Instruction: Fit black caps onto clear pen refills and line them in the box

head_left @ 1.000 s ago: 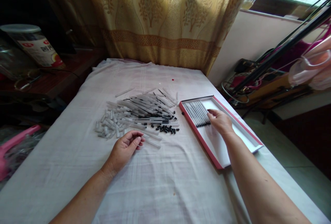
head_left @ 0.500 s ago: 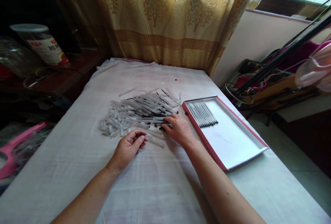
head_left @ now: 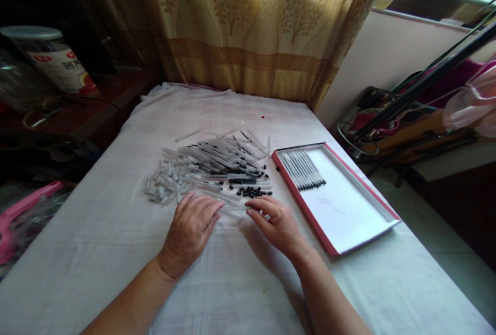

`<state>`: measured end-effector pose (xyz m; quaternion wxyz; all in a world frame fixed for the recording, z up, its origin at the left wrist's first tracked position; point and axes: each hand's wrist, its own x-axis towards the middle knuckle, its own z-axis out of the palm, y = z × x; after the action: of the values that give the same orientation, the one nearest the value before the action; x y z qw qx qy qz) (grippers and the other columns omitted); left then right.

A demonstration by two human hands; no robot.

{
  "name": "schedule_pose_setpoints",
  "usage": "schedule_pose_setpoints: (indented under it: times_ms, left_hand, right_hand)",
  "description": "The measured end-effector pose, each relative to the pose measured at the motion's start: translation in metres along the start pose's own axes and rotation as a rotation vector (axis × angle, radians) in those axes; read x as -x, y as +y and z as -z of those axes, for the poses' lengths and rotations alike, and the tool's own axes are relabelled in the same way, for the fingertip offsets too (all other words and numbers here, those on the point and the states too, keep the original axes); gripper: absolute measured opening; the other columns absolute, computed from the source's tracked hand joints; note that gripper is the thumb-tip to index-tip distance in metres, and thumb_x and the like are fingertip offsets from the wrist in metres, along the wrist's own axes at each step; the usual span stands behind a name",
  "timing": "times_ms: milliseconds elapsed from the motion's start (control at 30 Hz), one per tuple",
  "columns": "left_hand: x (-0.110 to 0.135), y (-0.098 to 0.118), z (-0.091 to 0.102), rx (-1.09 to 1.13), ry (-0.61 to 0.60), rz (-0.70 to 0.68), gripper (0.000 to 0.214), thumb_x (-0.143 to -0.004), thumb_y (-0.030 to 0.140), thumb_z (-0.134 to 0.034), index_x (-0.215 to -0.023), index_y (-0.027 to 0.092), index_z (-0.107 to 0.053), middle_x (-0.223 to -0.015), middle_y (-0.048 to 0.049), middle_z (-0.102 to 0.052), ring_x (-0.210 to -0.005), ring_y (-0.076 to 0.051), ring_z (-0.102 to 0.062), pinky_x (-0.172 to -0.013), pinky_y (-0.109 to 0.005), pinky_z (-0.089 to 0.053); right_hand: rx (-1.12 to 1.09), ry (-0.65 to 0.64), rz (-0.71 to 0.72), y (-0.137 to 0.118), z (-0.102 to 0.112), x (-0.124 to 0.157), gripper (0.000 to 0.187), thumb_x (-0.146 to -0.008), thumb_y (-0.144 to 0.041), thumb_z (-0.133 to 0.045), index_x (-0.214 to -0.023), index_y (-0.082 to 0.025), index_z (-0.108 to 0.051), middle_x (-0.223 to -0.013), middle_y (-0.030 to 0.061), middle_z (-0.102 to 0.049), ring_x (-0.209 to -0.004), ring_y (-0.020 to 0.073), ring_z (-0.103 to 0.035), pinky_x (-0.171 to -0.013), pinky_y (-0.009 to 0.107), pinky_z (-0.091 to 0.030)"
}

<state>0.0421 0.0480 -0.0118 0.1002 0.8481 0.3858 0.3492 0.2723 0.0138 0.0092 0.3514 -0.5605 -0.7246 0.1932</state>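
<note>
A clear pen barrel (head_left: 234, 208) spans the gap between my two hands, low over the near side of the pile. My left hand (head_left: 194, 229) is closed around its left end, back of the hand up. At the right end, the thumb and fingertips of my right hand (head_left: 277, 224) pinch it; a small dark bit shows there, too small to name. Just beyond lie loose black pen plugs (head_left: 253, 191). The pile behind holds clear barrels and black-tipped refills (head_left: 220, 154), with translucent pen caps (head_left: 166, 182) heaped at its left.
Right of the pile lies a shallow red-edged box lid (head_left: 364, 211) with a row of assembled pens (head_left: 302, 170) at its far left. A white cloth (head_left: 217, 293) covers the table. A jar (head_left: 58, 64) and scissors (head_left: 41, 115) stand on a dark side table.
My right hand has drawn back from the black plugs toward me, to the barrel's end. My left hand has turned palm down and closed on the barrel. The view has shifted slightly.
</note>
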Motion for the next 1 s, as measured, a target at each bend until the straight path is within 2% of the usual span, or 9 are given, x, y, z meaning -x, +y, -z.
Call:
schedule_pose_setpoints:
  times_ms: [67,167,233,300,467,667,767,867,1000]
  left_hand:
    - [0.002,-0.004,-0.001,-0.044,-0.047,-0.044,0.021,-0.094,0.026,-0.052,-0.110,0.026,-0.067,-0.096,-0.0042,-0.075,-0.089,-0.022,-0.067,-0.100,-0.044,-0.043]
    - [0.005,-0.008,-0.002,-0.073,0.001,-0.038,0.022,-0.098,0.028,-0.046,-0.107,0.020,-0.064,-0.094,-0.0067,-0.073,-0.086,-0.021,-0.067,-0.083,-0.035,-0.051]
    - [0.007,-0.010,-0.003,-0.071,0.032,-0.008,0.021,-0.098,0.029,-0.044,-0.106,0.019,-0.062,-0.094,-0.0073,-0.072,-0.086,-0.020,-0.068,-0.078,-0.031,-0.053]
    - [0.008,-0.011,-0.005,-0.058,0.043,0.040,0.020,-0.098,0.029,-0.044,-0.105,0.019,-0.060,-0.092,-0.0063,-0.072,-0.084,-0.019,-0.069,-0.077,-0.029,-0.054]
    - [0.008,-0.014,-0.007,-0.012,0.030,0.170,0.022,-0.096,0.034,-0.045,-0.105,0.020,-0.060,-0.091,-0.0043,-0.073,-0.079,-0.019,-0.070,-0.074,-0.028,-0.056]
    - [0.006,-0.015,-0.008,0.018,0.011,0.197,0.027,-0.096,0.035,-0.045,-0.108,0.021,-0.064,-0.097,-0.0043,-0.075,-0.086,-0.019,-0.071,-0.079,-0.028,-0.056]
    - [0.006,-0.015,-0.009,0.026,-0.002,0.187,0.027,-0.096,0.035,-0.045,-0.108,0.022,-0.065,-0.097,-0.0044,-0.074,-0.086,-0.019,-0.071,-0.079,-0.028,-0.055]
    - [0.006,-0.016,-0.009,0.038,-0.009,0.187,0.027,-0.096,0.034,-0.045,-0.107,0.022,-0.066,-0.097,-0.0044,-0.074,-0.087,-0.019,-0.071,-0.079,-0.029,-0.056]
    - [0.007,-0.016,-0.008,0.044,-0.009,0.186,0.027,-0.096,0.034,-0.044,-0.108,0.021,-0.066,-0.097,-0.0045,-0.074,-0.087,-0.019,-0.070,-0.080,-0.029,-0.055]
  right_hand:
    - [-0.010,-0.009,-0.030,0.007,0.001,0.001,0.016,-0.090,-0.025,-0.060,-0.099,-0.022,-0.073,-0.087,0.0052,-0.073,-0.079,0.0188,-0.068,-0.072,0.029,-0.053]
    - [0.044,0.065,-0.069,0.025,0.006,-0.006,0.018,-0.090,-0.025,-0.058,-0.100,-0.021,-0.073,-0.090,0.0059,-0.074,-0.083,0.0197,-0.069,-0.076,0.030,-0.053]
    - [0.164,0.143,-0.109,0.036,0.012,-0.015,0.020,-0.091,-0.025,-0.055,-0.097,-0.021,-0.073,-0.094,0.0071,-0.074,-0.088,0.0210,-0.069,-0.080,0.031,-0.052]
    - [0.342,0.142,-0.187,0.044,0.019,-0.027,0.021,-0.091,-0.025,-0.055,-0.097,-0.021,-0.074,-0.099,0.0077,-0.074,-0.091,0.0218,-0.068,-0.079,0.031,-0.051]
    - [0.669,-0.212,-0.345,0.042,0.035,-0.057,0.022,-0.088,-0.027,-0.057,-0.099,-0.026,-0.077,-0.105,0.0059,-0.073,-0.091,0.0232,-0.068,-0.070,0.029,-0.046]
    - [0.719,-0.455,-0.400,0.038,0.047,-0.077,0.023,-0.085,-0.031,-0.059,-0.100,-0.030,-0.076,-0.100,0.0047,-0.074,-0.090,0.0226,-0.067,-0.067,0.027,-0.043]
    - [0.698,-0.498,-0.395,0.039,0.049,-0.079,0.020,-0.083,-0.030,-0.062,-0.098,-0.028,-0.076,-0.100,0.0044,-0.074,-0.091,0.0224,-0.067,-0.067,0.026,-0.043]
    - [0.691,-0.494,-0.376,0.038,0.049,-0.078,0.017,-0.083,-0.030,-0.063,-0.095,-0.026,-0.075,-0.102,0.0048,-0.074,-0.093,0.0224,-0.067,-0.068,0.026,-0.043]
    - [0.704,-0.458,-0.372,0.035,0.051,-0.070,0.016,-0.086,-0.030,-0.061,-0.093,-0.025,-0.075,-0.092,0.0049,-0.075,-0.087,0.0225,-0.067,-0.066,0.026,-0.041]
